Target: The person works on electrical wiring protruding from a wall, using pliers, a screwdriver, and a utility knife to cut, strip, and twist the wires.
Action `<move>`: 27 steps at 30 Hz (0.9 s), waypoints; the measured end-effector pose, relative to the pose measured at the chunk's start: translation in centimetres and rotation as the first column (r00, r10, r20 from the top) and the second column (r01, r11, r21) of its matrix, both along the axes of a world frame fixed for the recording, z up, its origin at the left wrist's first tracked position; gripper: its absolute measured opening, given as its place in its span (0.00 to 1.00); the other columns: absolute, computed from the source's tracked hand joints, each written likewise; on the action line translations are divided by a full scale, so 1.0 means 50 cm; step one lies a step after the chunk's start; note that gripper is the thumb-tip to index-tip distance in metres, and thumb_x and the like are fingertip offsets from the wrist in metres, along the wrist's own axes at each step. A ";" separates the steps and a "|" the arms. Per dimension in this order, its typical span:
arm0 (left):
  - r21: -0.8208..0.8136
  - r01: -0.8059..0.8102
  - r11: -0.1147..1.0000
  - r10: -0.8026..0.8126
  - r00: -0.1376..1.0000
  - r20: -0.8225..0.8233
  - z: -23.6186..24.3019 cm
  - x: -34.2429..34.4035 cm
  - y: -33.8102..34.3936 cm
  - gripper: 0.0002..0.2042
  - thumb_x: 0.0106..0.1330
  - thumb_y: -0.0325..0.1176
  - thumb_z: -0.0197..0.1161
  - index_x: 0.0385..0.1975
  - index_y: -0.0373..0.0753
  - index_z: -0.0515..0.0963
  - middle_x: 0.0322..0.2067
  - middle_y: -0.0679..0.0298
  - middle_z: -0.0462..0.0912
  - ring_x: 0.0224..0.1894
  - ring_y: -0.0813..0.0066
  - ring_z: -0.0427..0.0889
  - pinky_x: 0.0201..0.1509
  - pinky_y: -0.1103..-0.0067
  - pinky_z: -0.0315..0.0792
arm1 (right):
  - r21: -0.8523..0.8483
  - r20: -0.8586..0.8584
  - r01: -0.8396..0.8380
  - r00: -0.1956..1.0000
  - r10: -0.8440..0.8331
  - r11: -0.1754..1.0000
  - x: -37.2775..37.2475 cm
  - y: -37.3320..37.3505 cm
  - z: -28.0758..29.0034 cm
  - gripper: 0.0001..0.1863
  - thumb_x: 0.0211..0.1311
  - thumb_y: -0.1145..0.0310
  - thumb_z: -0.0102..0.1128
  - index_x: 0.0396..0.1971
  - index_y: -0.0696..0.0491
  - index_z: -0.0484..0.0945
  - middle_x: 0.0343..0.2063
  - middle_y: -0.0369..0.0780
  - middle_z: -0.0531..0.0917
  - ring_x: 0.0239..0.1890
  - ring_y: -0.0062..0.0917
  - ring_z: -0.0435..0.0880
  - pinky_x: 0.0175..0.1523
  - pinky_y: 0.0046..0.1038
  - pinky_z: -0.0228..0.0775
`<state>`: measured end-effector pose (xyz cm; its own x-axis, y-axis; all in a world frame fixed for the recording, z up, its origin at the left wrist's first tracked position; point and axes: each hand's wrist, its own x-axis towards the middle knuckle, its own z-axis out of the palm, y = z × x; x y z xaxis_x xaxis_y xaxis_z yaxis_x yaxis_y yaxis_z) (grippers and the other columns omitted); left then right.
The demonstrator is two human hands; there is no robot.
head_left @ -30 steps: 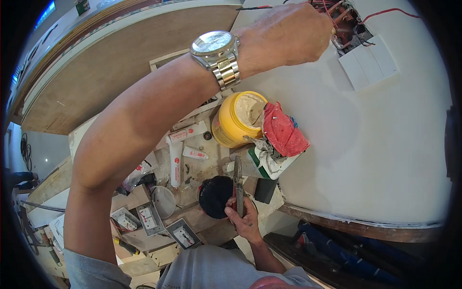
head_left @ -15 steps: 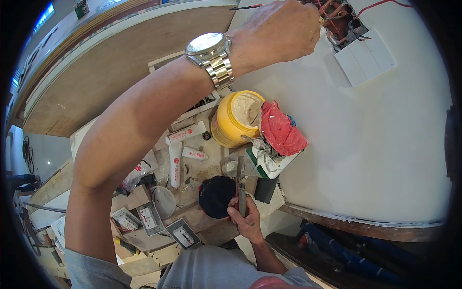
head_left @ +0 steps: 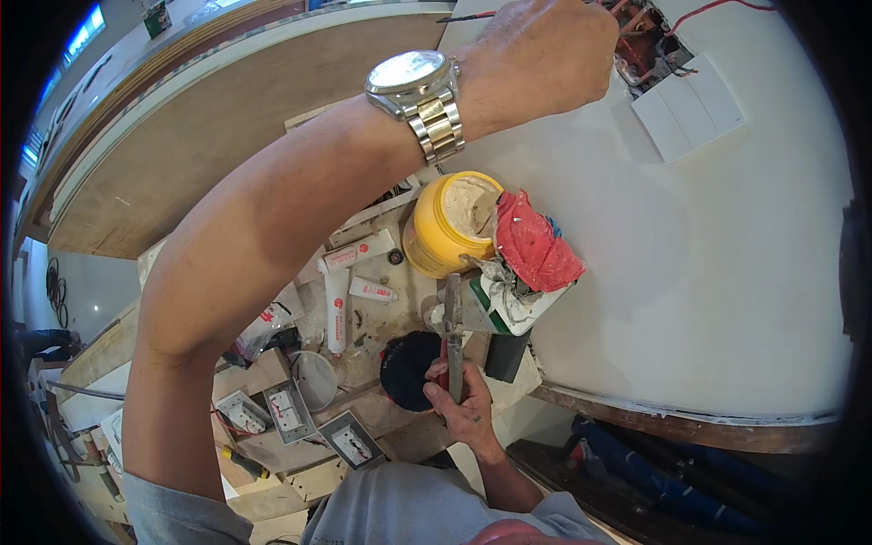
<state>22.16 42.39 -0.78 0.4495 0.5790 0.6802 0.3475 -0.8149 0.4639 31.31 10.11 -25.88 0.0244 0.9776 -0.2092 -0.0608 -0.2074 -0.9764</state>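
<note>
**Bare wires at the open wall box, pliers held low: slip and contact risks**

Left hand (head_left: 545, 54) at top centre of frame, fist-like, fingers curled together at the edge of the open wall box (head_left: 647, 50) in the upper right; fingertips hidden behind the knuckles, so cannot tell exactly what they pinch. Red wires (head_left: 718, 11) come out of the box. White switch plate (head_left: 688, 107) hangs just below-right of it, tilted. Metal wristwatch (head_left: 420, 91) on that wrist.

Right hand (head_left: 459, 400) lower centre, fingers wrapped around pliers (head_left: 451, 331), tool pointing up the frame.

Risks, as judged:
- Watch is metal and close to exposed conductors; a reach deeper could bring it near them, a shock risk if live.
- Loose plate may pull on its wires if bumped by the fist.
- Open yellow tub (head_left: 450, 225) with paste, red rag (head_left: 536, 243) touching it, sits among a cluttered shelf mid-frame; an elbow swing could knock it off.
- Pliers held one-handed away from view focus; could snag the clutter when raised.
</note>
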 end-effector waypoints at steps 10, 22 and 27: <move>-0.008 -0.121 0.993 0.120 0.991 -0.050 0.007 -0.002 0.000 0.12 0.68 0.29 0.54 0.30 0.23 0.76 0.26 0.37 0.82 0.31 0.40 0.85 0.38 0.57 0.78 | 0.175 0.076 -0.001 0.997 -0.012 0.985 -0.005 0.047 0.053 0.15 0.65 0.71 0.69 0.48 0.55 0.76 0.44 0.38 0.82 0.51 0.24 0.77 0.62 0.31 0.66; 0.121 -0.105 0.987 0.093 0.990 0.103 0.021 -0.001 0.008 0.10 0.67 0.27 0.56 0.37 0.24 0.73 0.31 0.37 0.80 0.37 0.41 0.83 0.43 0.57 0.75 | 0.115 0.042 0.008 0.999 -0.013 0.993 -0.008 0.005 0.043 0.14 0.65 0.69 0.69 0.46 0.54 0.76 0.40 0.34 0.78 0.39 0.16 0.74 0.47 0.23 0.69; 0.245 -0.044 0.968 -0.037 0.948 0.315 0.033 0.011 0.016 0.08 0.63 0.25 0.62 0.36 0.27 0.73 0.35 0.42 0.79 0.38 0.49 0.81 0.44 0.61 0.74 | 0.128 0.039 0.016 0.999 -0.021 0.992 -0.008 0.006 0.050 0.14 0.65 0.70 0.69 0.47 0.54 0.77 0.42 0.34 0.79 0.39 0.16 0.74 0.49 0.23 0.69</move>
<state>22.71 43.17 0.85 0.1871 0.3764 0.9074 0.2193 -0.9164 0.3349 30.92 10.40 -23.38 0.0488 0.9955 -0.0814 -0.0238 -0.0803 -0.9965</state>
